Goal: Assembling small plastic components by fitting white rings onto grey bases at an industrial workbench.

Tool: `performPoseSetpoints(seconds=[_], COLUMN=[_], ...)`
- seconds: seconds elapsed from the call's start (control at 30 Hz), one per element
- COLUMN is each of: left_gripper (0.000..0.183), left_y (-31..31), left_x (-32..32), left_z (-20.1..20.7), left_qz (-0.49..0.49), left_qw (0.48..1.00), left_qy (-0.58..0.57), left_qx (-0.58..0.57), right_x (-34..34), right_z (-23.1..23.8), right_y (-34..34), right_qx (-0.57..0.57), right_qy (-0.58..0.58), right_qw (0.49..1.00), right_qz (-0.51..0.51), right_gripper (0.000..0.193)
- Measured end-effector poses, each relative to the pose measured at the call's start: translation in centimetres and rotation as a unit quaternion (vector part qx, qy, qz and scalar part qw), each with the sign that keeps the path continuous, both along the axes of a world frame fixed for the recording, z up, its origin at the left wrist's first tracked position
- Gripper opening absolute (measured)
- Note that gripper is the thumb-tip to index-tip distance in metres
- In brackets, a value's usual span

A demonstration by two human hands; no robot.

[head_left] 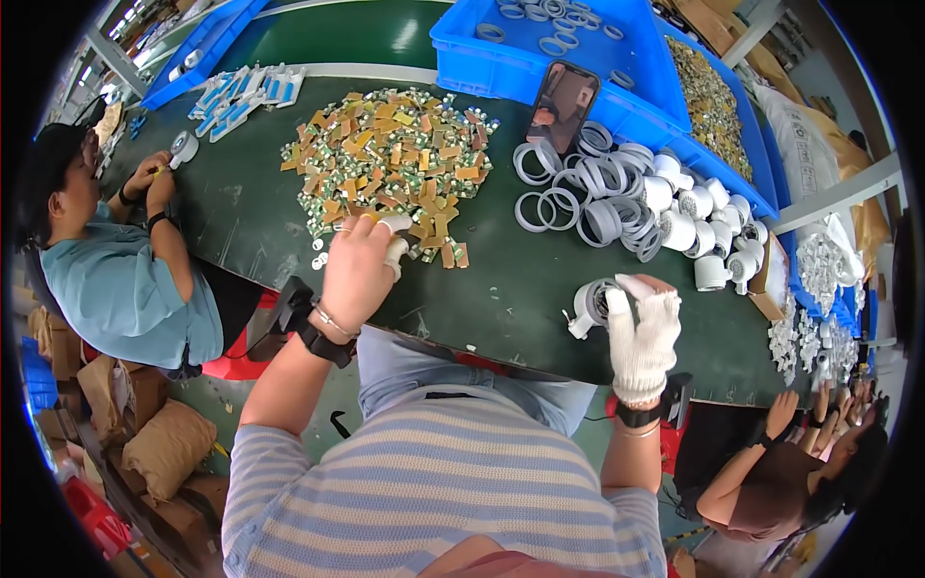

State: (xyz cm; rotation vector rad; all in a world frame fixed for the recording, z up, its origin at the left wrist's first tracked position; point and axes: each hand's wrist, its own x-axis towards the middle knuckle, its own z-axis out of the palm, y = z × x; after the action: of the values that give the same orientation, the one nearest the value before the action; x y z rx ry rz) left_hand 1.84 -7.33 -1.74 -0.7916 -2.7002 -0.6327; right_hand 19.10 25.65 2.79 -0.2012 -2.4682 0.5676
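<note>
My left hand [358, 270], with white coverings on its thumb and a finger, reaches into the near edge of a heap of small circuit boards [395, 154] with orange-yellow and green faces. Its fingers are bent together, and whatever lies between them is hidden. In a white knit glove, my right hand [643, 337] grips a white round housing [581, 313] just above the table, with the dark inside of its round opening showing. Several similar white housings [677, 231] lie piled beyond that hand, beside a cluster of loose grey-white rings [597, 183].
A phone [562, 104] leans against a blue bin [482, 67] holding rings. Another blue bin [708, 106] contains more boards. Blue-and-white parts [246, 96] lie at the far left. One person [125, 250] works at the left, another [771, 472] at the right. A small carton [771, 279] stands right.
</note>
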Motion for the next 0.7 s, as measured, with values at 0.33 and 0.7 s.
performPoseSetpoints(seconds=[0.33, 0.7], left_gripper=[0.031, 0.024], left_y=[3.8, 2.8], left_x=[0.2, 0.9], left_z=[1.5, 1.1], left_qz=[-0.133, -0.057], left_qw=[0.99, 0.993], left_qy=[0.006, -0.083], left_qx=[-0.038, 0.064], right_x=[2.5, 3.4], right_z=[-1.1, -1.6], right_y=[-1.5, -3.5], right_qx=[-0.037, 0.037], right_qy=[0.027, -0.017], right_qw=[0.999, 0.999], right_qz=[-0.006, -0.002], right_gripper=[0.015, 0.032])
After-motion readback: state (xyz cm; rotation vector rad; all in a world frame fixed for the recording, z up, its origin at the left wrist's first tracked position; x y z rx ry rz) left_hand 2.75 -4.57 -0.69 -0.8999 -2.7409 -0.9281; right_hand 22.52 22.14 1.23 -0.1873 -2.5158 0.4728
